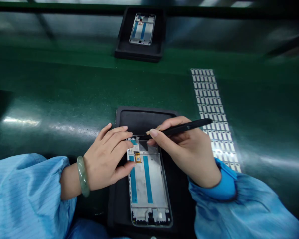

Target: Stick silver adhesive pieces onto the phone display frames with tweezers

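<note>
A silver phone frame (159,186) with two blue strips lies on a black tray (147,118) in front of me. My left hand (109,156), fingers apart, rests its fingertips along the frame's upper left edge, beside a small gold flex connector (138,158). Between the thumb and fingers of my right hand (186,149) is a black pen-like tool (189,126), with its tip pointing left over the frame's top edge. What the tip touches is too small to tell.
Farther back, a second phone frame (149,30) sits on another black tray (139,53). A sheet of small white labels (210,99) lies on the green table (64,89) to the right, running behind my right hand.
</note>
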`<act>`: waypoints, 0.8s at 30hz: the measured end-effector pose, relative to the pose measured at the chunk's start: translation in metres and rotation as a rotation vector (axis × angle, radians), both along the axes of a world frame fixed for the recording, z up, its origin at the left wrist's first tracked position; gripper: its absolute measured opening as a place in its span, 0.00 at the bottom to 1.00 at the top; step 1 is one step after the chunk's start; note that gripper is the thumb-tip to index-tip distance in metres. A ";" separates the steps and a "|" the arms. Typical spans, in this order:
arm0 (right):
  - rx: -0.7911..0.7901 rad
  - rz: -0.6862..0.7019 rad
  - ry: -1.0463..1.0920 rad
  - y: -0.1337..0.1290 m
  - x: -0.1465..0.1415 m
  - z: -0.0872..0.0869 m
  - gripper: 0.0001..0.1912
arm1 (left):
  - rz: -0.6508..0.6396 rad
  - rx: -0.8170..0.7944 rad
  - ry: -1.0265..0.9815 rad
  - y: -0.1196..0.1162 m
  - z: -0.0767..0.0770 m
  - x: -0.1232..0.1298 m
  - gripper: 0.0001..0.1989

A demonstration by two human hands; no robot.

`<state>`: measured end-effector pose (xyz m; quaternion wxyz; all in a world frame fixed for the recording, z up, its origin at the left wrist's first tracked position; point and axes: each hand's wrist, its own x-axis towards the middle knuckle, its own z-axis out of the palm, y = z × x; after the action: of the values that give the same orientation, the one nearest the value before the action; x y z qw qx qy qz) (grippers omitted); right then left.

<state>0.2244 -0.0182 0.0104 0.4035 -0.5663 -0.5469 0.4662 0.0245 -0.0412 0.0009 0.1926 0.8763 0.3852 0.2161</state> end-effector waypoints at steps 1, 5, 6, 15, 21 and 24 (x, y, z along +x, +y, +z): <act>-0.001 0.002 -0.003 0.000 0.000 0.000 0.10 | 0.002 0.000 -0.001 0.000 0.000 0.000 0.12; -0.002 0.006 -0.010 0.000 0.000 0.000 0.10 | -0.002 -0.007 0.006 0.000 0.000 0.000 0.13; 0.000 0.006 -0.013 0.000 0.000 0.001 0.10 | -0.004 -0.009 0.008 0.000 0.000 0.000 0.13; 0.036 0.010 -0.063 0.000 0.000 -0.001 0.10 | -0.039 -0.013 0.071 0.001 0.002 0.000 0.16; 0.063 0.015 -0.114 -0.002 0.000 -0.003 0.10 | -0.043 -0.020 0.116 0.001 0.003 0.001 0.16; 0.085 0.036 -0.132 -0.003 0.001 -0.003 0.09 | -0.046 -0.018 0.116 0.001 0.003 0.001 0.16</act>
<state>0.2252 -0.0208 0.0070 0.3817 -0.5684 -0.6017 0.4112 0.0255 -0.0397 0.0040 0.1826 0.8942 0.3773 0.1570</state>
